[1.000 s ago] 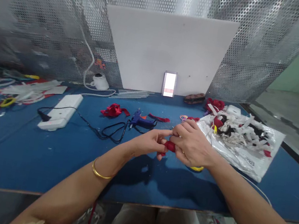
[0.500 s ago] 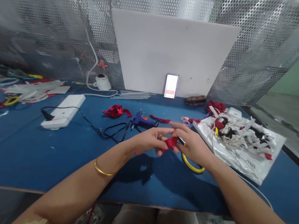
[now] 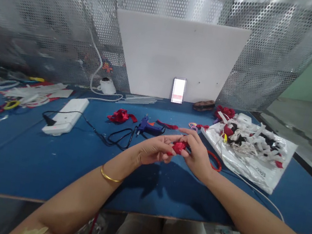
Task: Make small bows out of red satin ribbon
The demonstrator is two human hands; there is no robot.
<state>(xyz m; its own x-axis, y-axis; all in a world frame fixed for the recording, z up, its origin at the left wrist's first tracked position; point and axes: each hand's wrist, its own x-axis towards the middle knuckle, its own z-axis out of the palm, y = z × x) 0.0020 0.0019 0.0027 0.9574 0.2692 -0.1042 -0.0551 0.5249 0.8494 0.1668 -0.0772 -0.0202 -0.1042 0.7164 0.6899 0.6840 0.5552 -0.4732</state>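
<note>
A small folded or gathered piece of red satin ribbon (image 3: 179, 147) is held between both hands above the middle of the table. My left hand (image 3: 158, 147) is closed on its left side, thumb in front. The fingers of my right hand (image 3: 197, 156) grip it from the right, with the index finger stretched out toward the left. Behind my right wrist shows the red handle loop of a pair of scissors (image 3: 216, 161); the rest of it is hidden by the hand. Just beyond my hands lies a strip of red ribbon (image 3: 167, 125).
A blue glue gun (image 3: 150, 126) with a black cord lies beyond my left hand, near a red ribbon bunch (image 3: 122, 116). On the left is a white power strip (image 3: 68, 116). At right, a plastic bag (image 3: 265, 177) bears fabric scraps. A phone (image 3: 179, 90) leans against a white board (image 3: 178, 57).
My right hand has shifted slightly down and left and turned around the ribbon. The scissors' yellow loop is now hidden and the red loop shows. The ribbon looks more bunched up.
</note>
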